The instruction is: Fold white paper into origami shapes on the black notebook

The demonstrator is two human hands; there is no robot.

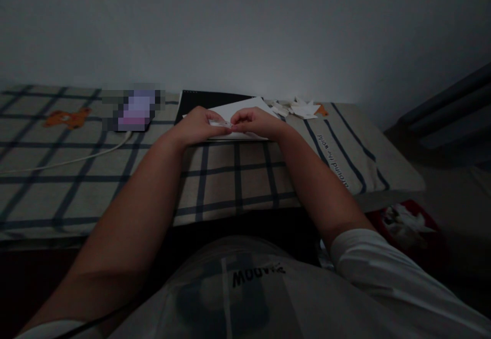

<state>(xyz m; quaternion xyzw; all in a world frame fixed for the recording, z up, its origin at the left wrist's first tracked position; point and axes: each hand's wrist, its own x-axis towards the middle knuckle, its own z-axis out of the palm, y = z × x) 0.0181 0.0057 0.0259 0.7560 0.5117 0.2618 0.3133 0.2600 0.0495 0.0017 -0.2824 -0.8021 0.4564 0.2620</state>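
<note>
A dim view from a head camera, looking down along two bare forearms stretched out over a bed or low surface covered in a pale checked sheet point(238, 175) with dark blue lines. The left hand point(199, 124) and the right hand point(255, 120) meet at the far edge of the sheet, close to a plain grey wall point(245, 27). Both hands are curled nearly closed, and their fingertips pinch a small piece of white paper point(224, 123) between them, seemingly pressing a crease

The small piece rests over a larger sheet of white paper point(240, 108), which lies on a dark board point(199, 99) at the far side. Just to the right of the hands, near the wall, sits a loose pile of pointed, star-like paper shapes point(297, 108), with something orange at its right edge. Judging by this, several shapes look finished, while the piece in the fingers looks only partly folded; how many folds remain cannot be made out in the low light

At far left an orange cartoon patch point(67, 118) is printed on the sheet, and a white cable point(76, 159) runs across it toward a blurred-out object. Low on the right, below the edge of the sheet, a red container point(412, 226) holds crumpled white scraps. The person's white shirt point(268, 288) fills the near foreground
</note>
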